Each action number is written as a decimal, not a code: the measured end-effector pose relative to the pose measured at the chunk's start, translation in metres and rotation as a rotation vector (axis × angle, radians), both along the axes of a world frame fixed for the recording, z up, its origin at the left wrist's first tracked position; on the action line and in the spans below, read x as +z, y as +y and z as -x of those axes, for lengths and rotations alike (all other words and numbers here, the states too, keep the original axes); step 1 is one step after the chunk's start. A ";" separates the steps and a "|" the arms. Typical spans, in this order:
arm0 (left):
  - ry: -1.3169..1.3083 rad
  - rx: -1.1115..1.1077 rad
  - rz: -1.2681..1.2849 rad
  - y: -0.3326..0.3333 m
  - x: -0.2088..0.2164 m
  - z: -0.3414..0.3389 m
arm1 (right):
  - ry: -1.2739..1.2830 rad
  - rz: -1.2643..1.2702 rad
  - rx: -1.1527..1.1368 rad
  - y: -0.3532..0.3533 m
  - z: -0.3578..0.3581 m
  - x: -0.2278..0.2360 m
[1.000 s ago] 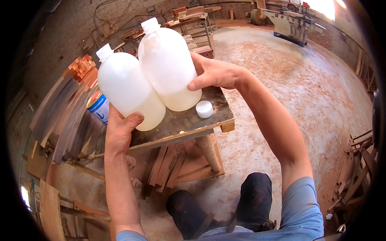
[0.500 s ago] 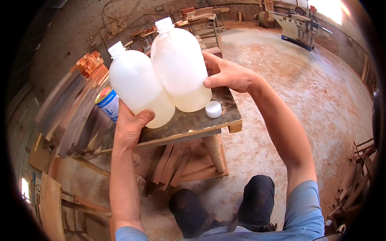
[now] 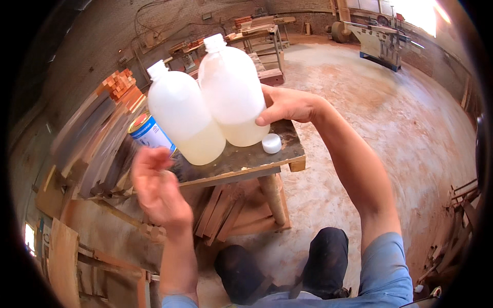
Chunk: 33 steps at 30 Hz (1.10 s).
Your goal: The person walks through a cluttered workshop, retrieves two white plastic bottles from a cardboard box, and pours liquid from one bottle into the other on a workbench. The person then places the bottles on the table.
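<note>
Two translucent white plastic bottles stand side by side on a small worn wooden table (image 3: 239, 163), both uncapped and partly filled with pale yellowish liquid. My right hand (image 3: 290, 105) grips the right bottle (image 3: 233, 87) from its right side, thumb toward me and fingers hidden behind. Held in the air in front of the table's left part, my left hand (image 3: 162, 187) is empty, a little blurred, its fingers loosely apart. It is clear of the left bottle (image 3: 185, 113). A white screw cap (image 3: 271, 143) lies by the right bottle's base. Left of the bottles stands a blue-and-white tin can (image 3: 151, 132).
Stacked wooden boards (image 3: 97, 138) lie left of the table, with small reddish wood pieces (image 3: 119, 84) beyond. Planks (image 3: 223, 208) rest beneath the tabletop. A workbench (image 3: 259, 31) and a large machine (image 3: 377, 41) stand farther back; wood scraps (image 3: 457, 236) lie at the right.
My left hand has let go of the left bottle and drawn back toward me. Both bottles appear slightly lower in view; my right hand keeps its hold on the right one.
</note>
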<state>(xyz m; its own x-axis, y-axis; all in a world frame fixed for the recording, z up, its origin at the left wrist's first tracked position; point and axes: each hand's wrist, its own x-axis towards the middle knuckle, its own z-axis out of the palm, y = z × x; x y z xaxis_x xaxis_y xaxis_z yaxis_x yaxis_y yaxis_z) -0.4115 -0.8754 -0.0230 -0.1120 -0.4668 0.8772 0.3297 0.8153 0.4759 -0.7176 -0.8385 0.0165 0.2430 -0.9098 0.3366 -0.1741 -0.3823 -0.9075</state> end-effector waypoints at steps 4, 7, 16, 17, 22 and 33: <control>-0.449 -0.113 -0.138 0.041 -0.013 0.030 | -0.018 -0.048 0.045 -0.001 0.005 -0.003; -0.514 -0.152 -0.233 0.044 -0.010 0.052 | -0.023 -0.049 0.086 -0.001 0.007 -0.002; -0.517 -0.212 -0.228 0.036 0.004 0.063 | 0.020 0.053 -0.093 0.008 -0.005 -0.006; -0.514 -0.208 -0.219 0.034 0.003 0.064 | 0.044 0.075 -0.155 0.009 -0.008 -0.007; -0.547 -0.215 -0.281 0.027 0.003 0.072 | 0.147 0.162 -0.297 0.019 -0.014 -0.011; -0.555 0.005 -0.033 0.034 -0.011 0.077 | 0.120 0.160 -0.281 0.022 -0.004 -0.018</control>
<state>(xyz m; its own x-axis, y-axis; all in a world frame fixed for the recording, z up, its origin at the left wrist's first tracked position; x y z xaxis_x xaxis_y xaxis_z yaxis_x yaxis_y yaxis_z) -0.4887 -0.8419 -0.0338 -0.5505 -0.4951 0.6722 0.0185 0.7977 0.6028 -0.7132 -0.8162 -0.0014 0.0369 -0.8846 0.4650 -0.3950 -0.4403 -0.8063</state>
